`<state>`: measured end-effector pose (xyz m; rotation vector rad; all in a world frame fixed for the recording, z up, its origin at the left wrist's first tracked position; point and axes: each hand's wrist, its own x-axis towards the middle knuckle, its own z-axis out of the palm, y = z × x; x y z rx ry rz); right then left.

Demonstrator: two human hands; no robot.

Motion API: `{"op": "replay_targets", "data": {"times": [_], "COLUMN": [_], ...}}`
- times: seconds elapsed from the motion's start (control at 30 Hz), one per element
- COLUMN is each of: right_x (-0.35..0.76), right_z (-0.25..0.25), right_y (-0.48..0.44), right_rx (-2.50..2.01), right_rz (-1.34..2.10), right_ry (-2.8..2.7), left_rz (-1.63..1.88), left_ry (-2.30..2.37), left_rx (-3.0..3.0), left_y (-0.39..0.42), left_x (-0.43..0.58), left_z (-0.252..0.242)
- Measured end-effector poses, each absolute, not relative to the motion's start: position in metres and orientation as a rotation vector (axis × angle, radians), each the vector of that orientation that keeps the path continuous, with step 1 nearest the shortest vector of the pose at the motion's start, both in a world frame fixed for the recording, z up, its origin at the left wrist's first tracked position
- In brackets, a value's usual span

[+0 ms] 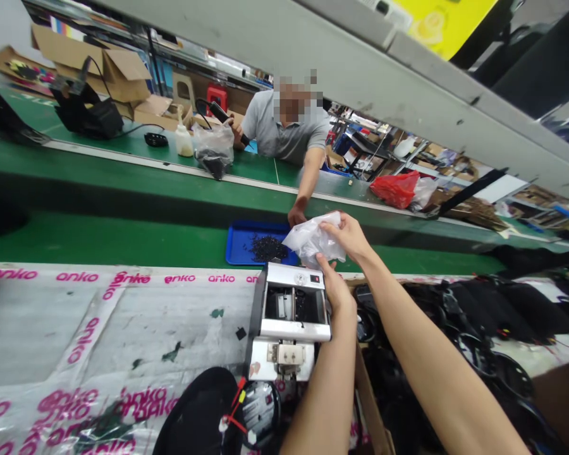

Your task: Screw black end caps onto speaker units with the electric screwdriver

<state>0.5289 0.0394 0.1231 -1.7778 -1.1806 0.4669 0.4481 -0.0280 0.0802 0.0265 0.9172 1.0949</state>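
A crumpled clear plastic bag point(310, 239) is between my hands, above the right end of a blue tray point(237, 243). My right hand point(353, 237) pinches the bag's upper right part. My left hand point(334, 281) is lower, beside a silver-and-black machine point(277, 330), its fingers closed on the bag's lower edge. Small dark pieces, perhaps screws, form a pile point(267, 248) in the tray. Another person's hand point(297, 215) reaches down at the tray's far edge, close to the bag. What the bag contains is unclear.
Black round parts with red and yellow wires point(260, 407) lie in front of the machine. A box of dark parts point(436, 341) is on the right. Across the raised green ledge stand a white bottle point(184, 140), a bagged black item point(214, 151) and a red bag point(395, 189).
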Motion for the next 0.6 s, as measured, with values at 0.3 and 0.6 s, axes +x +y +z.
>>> {"op": "replay_targets", "data": {"times": [0.3,0.6], "right_x": [0.541,0.544], "right_z": [0.122,0.172], "right_y": [-0.004,-0.076], "right_rx": [-1.592,-1.560], "right_rz": [0.379,-0.017], "right_ry": [-1.025,-0.960], "left_rz": [1.231,1.216], "left_ry": [0.823,0.635], "left_rx": [0.162,0.390], "left_y": [-0.034,-0.078], "left_x": [0.439,0.408], "left_z": [0.090,0.152]}}
